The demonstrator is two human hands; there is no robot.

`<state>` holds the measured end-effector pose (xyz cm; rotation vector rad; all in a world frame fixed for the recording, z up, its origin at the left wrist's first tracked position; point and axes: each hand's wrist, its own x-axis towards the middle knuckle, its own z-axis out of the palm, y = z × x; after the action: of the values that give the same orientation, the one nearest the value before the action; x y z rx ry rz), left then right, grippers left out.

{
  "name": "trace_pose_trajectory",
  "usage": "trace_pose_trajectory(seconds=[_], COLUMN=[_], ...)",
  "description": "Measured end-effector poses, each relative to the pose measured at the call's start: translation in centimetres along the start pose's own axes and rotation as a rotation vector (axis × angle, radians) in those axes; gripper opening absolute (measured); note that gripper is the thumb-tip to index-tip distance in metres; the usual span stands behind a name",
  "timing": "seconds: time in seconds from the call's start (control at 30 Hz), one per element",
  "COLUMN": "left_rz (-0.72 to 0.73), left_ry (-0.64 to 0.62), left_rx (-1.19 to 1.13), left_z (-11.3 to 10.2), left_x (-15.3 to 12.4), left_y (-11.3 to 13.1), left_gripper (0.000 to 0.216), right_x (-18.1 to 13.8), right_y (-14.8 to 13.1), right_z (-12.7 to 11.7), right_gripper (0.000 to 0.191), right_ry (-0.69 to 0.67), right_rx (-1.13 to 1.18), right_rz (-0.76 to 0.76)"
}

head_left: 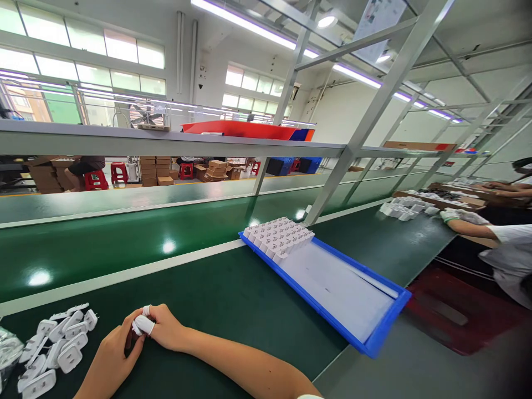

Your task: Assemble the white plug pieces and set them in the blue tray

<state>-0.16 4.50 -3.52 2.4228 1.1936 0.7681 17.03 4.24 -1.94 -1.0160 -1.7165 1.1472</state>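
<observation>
My left hand (112,357) and my right hand (168,328) meet above the green work surface at the lower left. Between their fingertips is a small white plastic part (136,330), mostly covered by the fingers. White finger covers sit on the thumb and a finger of my right hand. Just left of my hands lies a loose pile of white plug-shaped plastic pieces (70,359), some with pins showing. To the right, a blue tray (320,307) with a pale lining holds rows of white block-shaped housings (280,237) with dark printed marks at its far end.
A clear plastic bag (9,352) lies at the left edge. Behind runs a green conveyor belt (166,235), below a metal shelf frame (349,149) with a red bin (241,130). At right, a co-worker's gloved hand (463,216) is near more white pieces (405,208); a red stool (461,316) stands below.
</observation>
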Motion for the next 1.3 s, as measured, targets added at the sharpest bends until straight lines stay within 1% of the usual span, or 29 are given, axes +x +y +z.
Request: trace_pose_trajectory(seconds=[0.23,0.47,0.8,1.07,1.3], left_rz=[0.02,0.039,0.048,0.015,0.024], left_ry=[0.029,0.047,0.018,-0.011,0.007], left_rx=[0.001,0.006,0.013,0.003,0.008], left_z=[-0.01,0.05,0.14,-0.22,-0.04], left_x=[-0.01,-0.01,0.09,-0.07,0.12], left_y=[-0.04,-0.03,-0.45,0.05,-0.01], left_gripper=[0.039,0.038,0.039,0.037,0.036], right_x=[0.08,0.11,0.12,0.07,0.08], right_y=[0.28,0.26,0.11,-0.16,-0.1], right_z=[0.03,0.08,0.01,0.04,0.03], right_gripper=[0.02,0.02,0.019,0.019,0.021], right_ry=[0.004,0.018,0.003,-0.015,-0.009], right_rx=[-0.017,-0.035,-0.016,0.036,0.027], right_rz=[-0.045,-0.026,-0.037,-0.034,-0.04])
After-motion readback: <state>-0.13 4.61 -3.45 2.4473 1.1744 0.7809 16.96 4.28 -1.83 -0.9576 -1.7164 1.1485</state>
